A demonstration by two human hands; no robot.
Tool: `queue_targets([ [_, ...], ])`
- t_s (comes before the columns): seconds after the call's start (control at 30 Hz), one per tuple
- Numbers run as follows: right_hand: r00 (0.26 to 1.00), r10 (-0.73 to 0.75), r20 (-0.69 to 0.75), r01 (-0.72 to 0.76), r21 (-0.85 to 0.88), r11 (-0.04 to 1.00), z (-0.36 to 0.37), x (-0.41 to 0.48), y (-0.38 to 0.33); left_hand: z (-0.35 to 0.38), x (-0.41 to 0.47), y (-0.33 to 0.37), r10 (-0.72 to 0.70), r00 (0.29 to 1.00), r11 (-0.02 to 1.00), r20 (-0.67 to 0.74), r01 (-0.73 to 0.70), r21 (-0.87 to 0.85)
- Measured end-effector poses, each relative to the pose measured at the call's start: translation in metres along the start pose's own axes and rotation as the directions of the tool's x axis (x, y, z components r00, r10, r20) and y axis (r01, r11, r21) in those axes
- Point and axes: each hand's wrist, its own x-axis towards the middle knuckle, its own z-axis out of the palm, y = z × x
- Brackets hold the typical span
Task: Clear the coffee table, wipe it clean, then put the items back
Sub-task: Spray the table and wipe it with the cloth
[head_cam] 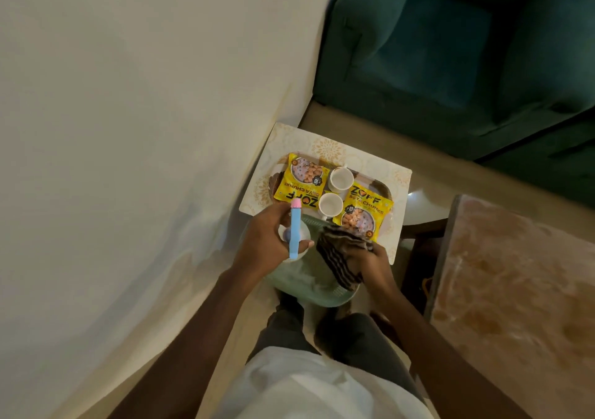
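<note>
My left hand [269, 241] grips a spray bottle [294, 235] with a blue trigger and pink nozzle, held over a pale green basket [325, 296]. My right hand [370, 260] holds a folded brown striped cloth [341, 257] above the same basket. Beyond the hands, a tray [383, 188] lies on a white patterned mat [325, 148]. The tray carries two yellow soya chunk packets [299, 181] [363, 212] and two white cups [339, 178] [330, 204]. The brown coffee table [515, 283] stands to my right.
A large white cushioned surface [145, 128] fills the left side. A teal sofa [450, 48] stands at the far right. My legs [322, 331] are below the basket, on a beige floor.
</note>
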Motion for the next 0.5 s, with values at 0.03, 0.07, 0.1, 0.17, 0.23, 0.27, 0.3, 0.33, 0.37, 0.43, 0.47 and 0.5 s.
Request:
queue_targets([
  [0.03,0.999,0.014,-0.03,-0.013,0.045,0.999,-0.003,-0.006,0.0,-0.002,-0.003,0.007,0.031,1.0,0.999,0.0,-0.031,0.013],
  [0.07,0.998,0.029,-0.056,-0.024,0.098,0.995,-0.005,-0.013,-0.001,-0.002,-0.006,0.012,0.072,0.997,0.997,0.003,-0.072,0.041],
  [0.1,0.997,0.044,-0.071,-0.033,0.154,0.988,-0.008,-0.02,-0.001,-0.002,-0.01,0.017,0.109,0.994,0.991,0.006,-0.109,0.072],
  [0.17,0.997,0.05,-0.053,-0.036,0.242,0.97,-0.015,-0.034,-0.002,0.0,-0.018,0.03,0.142,0.99,0.985,-0.001,-0.141,0.096],
  [0.23,0.999,0.044,-0.018,-0.037,0.295,0.955,-0.025,-0.051,-0.001,0.004,-0.031,0.045,0.142,0.989,0.987,-0.029,-0.14,0.077],
  [0.27,0.999,0.033,-0.006,-0.03,0.315,0.949,-0.031,-0.059,0.001,0.007,-0.039,0.051,0.138,0.99,0.989,-0.036,-0.136,0.061],
  [0.3,1.0,0.021,0.001,-0.02,0.336,0.942,-0.039,-0.066,0.004,0.009,-0.048,0.059,0.139,0.989,0.99,-0.042,-0.137,0.043],
  [0.33,1.0,0.01,0.008,-0.012,0.361,0.932,-0.045,-0.071,0.005,0.012,-0.055,0.066,0.136,0.989,0.991,-0.06,-0.135,0.021],
  [0.37,1.0,-0.002,0.023,-0.007,0.391,0.92,-0.051,-0.077,0.006,0.015,-0.064,0.074,0.118,0.99,0.993,-0.081,-0.118,0.001],
  [0.43,0.999,-0.023,0.041,0.004,0.429,0.903,-0.063,-0.092,0.008,0.022,-0.082,0.089,0.073,0.991,0.997,-0.115,-0.076,-0.024],
  [0.47,0.999,-0.023,0.047,0.0,0.44,0.898,-0.069,-0.099,0.007,0.026,-0.089,0.095,0.061,0.989,0.998,-0.133,-0.065,-0.024],
  [0.5,0.998,-0.017,0.054,-0.01,0.457,0.889,-0.071,-0.105,0.006,0.028,-0.095,0.1,0.062,0.988,0.997,-0.145,-0.066,-0.026],
])
